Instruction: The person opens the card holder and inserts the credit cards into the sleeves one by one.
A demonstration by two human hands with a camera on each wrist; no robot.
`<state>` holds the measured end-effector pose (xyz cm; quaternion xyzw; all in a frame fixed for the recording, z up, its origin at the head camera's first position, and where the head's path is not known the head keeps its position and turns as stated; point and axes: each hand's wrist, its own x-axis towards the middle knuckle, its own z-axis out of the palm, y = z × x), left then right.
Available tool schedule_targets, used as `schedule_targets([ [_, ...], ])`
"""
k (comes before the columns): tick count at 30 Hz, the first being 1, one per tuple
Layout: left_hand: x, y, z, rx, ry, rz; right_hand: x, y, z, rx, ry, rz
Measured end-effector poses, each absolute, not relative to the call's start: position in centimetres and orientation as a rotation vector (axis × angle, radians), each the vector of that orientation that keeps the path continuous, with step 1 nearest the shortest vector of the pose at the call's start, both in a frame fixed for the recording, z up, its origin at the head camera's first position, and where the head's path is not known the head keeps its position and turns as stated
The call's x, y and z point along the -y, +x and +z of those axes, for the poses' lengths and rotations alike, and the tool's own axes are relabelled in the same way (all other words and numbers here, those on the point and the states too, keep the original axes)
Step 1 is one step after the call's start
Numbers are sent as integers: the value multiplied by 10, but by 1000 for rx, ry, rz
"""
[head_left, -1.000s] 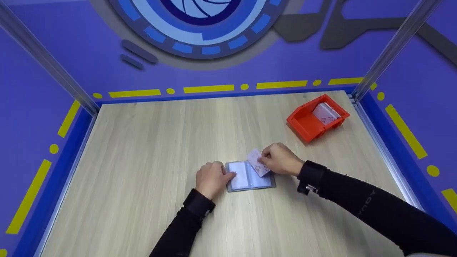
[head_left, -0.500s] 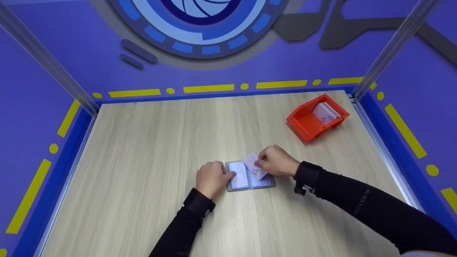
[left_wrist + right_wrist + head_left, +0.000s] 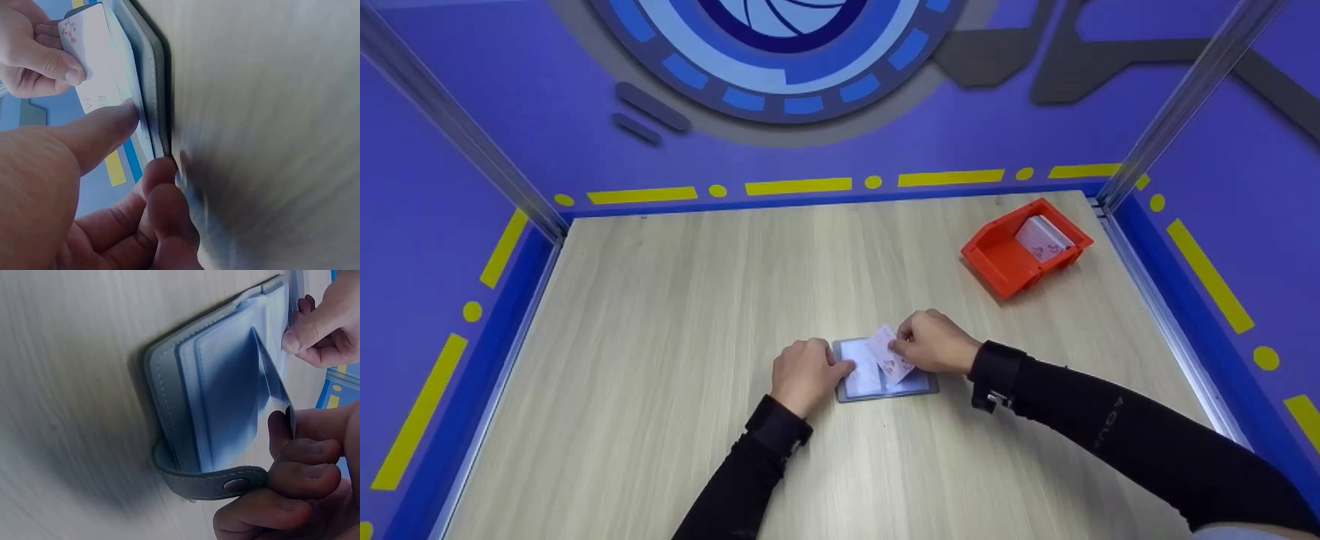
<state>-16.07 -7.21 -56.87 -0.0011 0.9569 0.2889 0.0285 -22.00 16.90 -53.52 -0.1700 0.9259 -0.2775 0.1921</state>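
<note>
An open grey card holder (image 3: 861, 375) with clear plastic sleeves lies on the wooden table. My left hand (image 3: 804, 377) grips its left edge, the thumb on the page and the curled fingers at the outer edge, as the left wrist view shows. Between thumb and fingers, my right hand (image 3: 936, 343) pinches a white card (image 3: 887, 361) with small reddish blossom prints. Tilted over the right page, the card has its lower corner close to the sleeve near the fold. In the right wrist view, a snap strap (image 3: 197, 482) sticks out from the holder beside my right fingers.
An orange-red bin (image 3: 1003, 262) stands at the back right of the table, with a stack of similar cards (image 3: 1042, 237) inside. Purple-blue panels (image 3: 810, 161) with yellow marks enclose the table at the back and both sides.
My right hand has moved the card left and slightly toward me, closer to the holder's fold. My left hand and the holder have stayed in place.
</note>
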Motion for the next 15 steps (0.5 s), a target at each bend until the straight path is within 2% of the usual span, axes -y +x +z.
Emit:
schedule_targets([
  [15,73,-161,-570,-2960,11,888,-158,-216,-536,-2571,-443,-720],
])
